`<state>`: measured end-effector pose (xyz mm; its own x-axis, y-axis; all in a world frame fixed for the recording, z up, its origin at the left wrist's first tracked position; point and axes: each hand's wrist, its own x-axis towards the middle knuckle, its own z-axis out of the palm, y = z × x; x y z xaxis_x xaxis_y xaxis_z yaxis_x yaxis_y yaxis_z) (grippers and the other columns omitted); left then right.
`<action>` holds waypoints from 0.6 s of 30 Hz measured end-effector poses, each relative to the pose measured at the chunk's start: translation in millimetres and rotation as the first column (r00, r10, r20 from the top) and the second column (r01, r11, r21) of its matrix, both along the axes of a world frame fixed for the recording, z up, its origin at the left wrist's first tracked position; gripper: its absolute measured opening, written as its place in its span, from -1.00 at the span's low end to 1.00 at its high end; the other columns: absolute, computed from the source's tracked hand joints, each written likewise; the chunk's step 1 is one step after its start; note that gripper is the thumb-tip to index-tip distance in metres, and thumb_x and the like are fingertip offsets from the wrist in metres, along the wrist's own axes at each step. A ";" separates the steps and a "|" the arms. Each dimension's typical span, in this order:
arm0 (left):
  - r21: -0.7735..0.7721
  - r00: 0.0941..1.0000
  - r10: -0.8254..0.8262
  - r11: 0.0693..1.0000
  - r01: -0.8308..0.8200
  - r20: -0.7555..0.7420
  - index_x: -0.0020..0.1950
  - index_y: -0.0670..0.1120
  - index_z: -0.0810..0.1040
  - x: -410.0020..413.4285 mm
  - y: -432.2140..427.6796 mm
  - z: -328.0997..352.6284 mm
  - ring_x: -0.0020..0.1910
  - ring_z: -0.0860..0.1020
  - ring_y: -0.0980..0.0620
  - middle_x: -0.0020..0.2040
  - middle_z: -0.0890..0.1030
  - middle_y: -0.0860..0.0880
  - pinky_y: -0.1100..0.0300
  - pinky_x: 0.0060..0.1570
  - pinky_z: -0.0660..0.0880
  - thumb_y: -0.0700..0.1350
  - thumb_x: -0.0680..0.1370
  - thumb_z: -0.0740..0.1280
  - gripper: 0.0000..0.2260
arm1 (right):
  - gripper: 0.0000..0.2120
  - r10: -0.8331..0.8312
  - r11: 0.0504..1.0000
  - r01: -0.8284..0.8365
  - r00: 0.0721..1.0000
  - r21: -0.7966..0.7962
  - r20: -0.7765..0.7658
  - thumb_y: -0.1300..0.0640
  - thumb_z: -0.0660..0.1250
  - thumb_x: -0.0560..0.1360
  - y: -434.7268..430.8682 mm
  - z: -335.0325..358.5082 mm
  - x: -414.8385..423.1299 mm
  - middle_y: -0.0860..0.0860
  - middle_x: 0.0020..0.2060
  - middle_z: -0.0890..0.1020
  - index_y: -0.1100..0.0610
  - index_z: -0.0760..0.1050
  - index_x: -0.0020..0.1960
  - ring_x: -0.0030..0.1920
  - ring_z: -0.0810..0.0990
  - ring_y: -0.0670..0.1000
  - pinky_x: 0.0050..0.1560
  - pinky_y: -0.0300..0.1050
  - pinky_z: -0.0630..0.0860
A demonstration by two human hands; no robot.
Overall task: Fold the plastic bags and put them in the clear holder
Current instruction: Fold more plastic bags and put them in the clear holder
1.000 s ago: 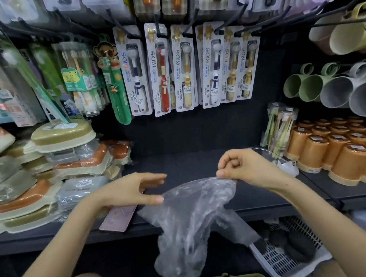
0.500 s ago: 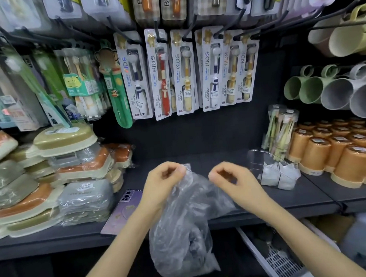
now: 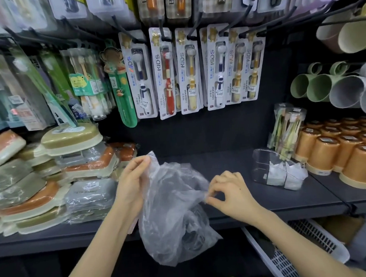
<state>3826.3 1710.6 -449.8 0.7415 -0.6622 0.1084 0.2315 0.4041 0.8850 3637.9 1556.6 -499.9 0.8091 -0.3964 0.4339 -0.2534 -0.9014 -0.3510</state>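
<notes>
Only one view, wide-angle camera worn on the head, facing forward and down to a dark shelf, close to it, left hand and right hand with the plastic bag in the middle, hanging toothbrush packs near the top.

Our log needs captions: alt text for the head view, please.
Two hands hold a crumpled clear plastic bag before a dark shop shelf: the left hand grips its top edge, the right hand pinches its side. A clear holder with folded white bags stands on the shelf at right.
</notes>
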 end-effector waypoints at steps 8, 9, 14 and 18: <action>-0.005 0.961 0.247 0.968 -0.250 -0.122 -0.20 -0.01 0.54 44.1 16.3 -6.9 -0.14 0.56 0.08 -0.21 0.60 0.05 0.22 -0.04 0.49 -0.11 0.55 0.35 -0.87 | -0.75 0.079 0.955 -0.069 0.997 0.288 -0.023 -0.24 0.38 0.34 -9.2 8.5 -19.1 -0.12 -0.27 0.54 -0.09 0.50 -0.34 -0.04 0.43 -0.12 0.06 -0.24 0.30; 0.007 0.954 0.265 0.964 -0.267 -0.141 -0.20 0.00 0.56 49.9 17.9 -8.6 -0.07 0.55 0.05 -0.16 0.60 0.04 0.19 0.04 0.48 -0.10 0.54 0.36 -0.88 | -0.71 0.078 0.966 -0.068 0.996 0.249 -0.032 -0.29 0.35 0.31 -11.1 8.5 -19.9 -0.13 -0.29 0.53 -0.10 0.46 -0.37 -0.08 0.43 -0.12 0.05 -0.26 0.27; 0.032 0.947 0.299 0.954 -0.297 -0.120 -0.36 0.04 0.60 62.1 21.7 -13.7 -0.10 0.53 0.07 -0.18 0.59 0.06 0.17 0.04 0.48 -0.12 0.55 0.36 -0.73 | -0.56 0.049 0.976 -0.049 0.999 0.210 0.007 -0.40 0.24 0.36 -24.8 12.7 -27.1 -0.17 -0.20 0.55 -0.05 0.44 -0.41 -0.03 0.45 -0.11 0.13 -0.19 0.24; 0.104 0.848 0.452 0.863 -0.494 0.276 -0.11 -0.03 0.54 50.9 12.6 -14.6 -0.31 0.48 0.25 -0.27 0.53 0.10 0.37 -0.26 0.43 -0.09 0.59 0.32 -0.91 | -0.58 -0.024 0.904 0.003 0.999 0.428 0.045 -0.24 0.32 0.45 -35.8 20.4 -26.0 -0.07 -0.29 0.58 0.03 0.50 -0.43 -0.12 0.50 -0.07 0.04 -0.15 0.36</action>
